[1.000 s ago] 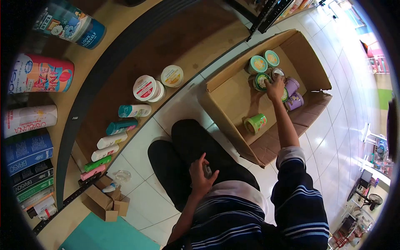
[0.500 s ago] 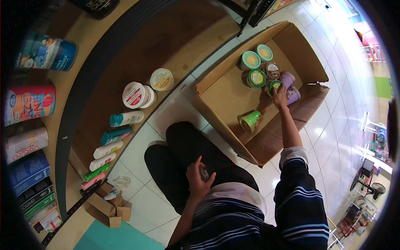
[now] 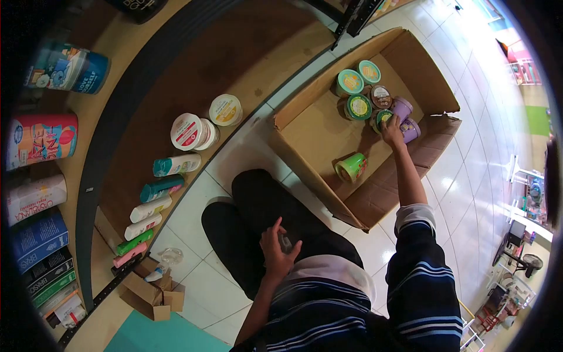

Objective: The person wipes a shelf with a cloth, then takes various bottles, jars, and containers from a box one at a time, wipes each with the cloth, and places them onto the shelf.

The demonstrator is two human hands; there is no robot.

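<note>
My right hand (image 3: pixel 393 134) reaches into a large cardboard box (image 3: pixel 316 132). Its fingers are closed at the edge of a green-lidded tub (image 3: pixel 383 119), partly covering it. Two purple tubs (image 3: pixel 402 108) lie tilted beside these fingers. Around them stand a brown-lidded tub (image 3: pixel 381 97), another green-lidded tub (image 3: pixel 358 107) and two teal-lidded tubs (image 3: pixel 350 81). Nearer to me in the box, a light green tub (image 3: pixel 352 168) lies on its side. My left hand (image 3: pixel 278 249) hovers over my lap, thumb and fingers apart, with a small greyish patch showing between them.
To the left, a shelf (image 3: pixel 258 64) holds white tubs (image 3: pixel 187 131), a yellow-labelled tub (image 3: pixel 226 110) and a row of bottles (image 3: pixel 177 165). Boxes and canisters fill the shelf above. A small open carton (image 3: pixel 146 296) sits on the tiled floor (image 3: pixel 220 296) at lower left.
The view has shifted very slightly. My right hand stays at the green-lidded tub with a small movement of its fingers, and my left hand keeps its place over my lap.
</note>
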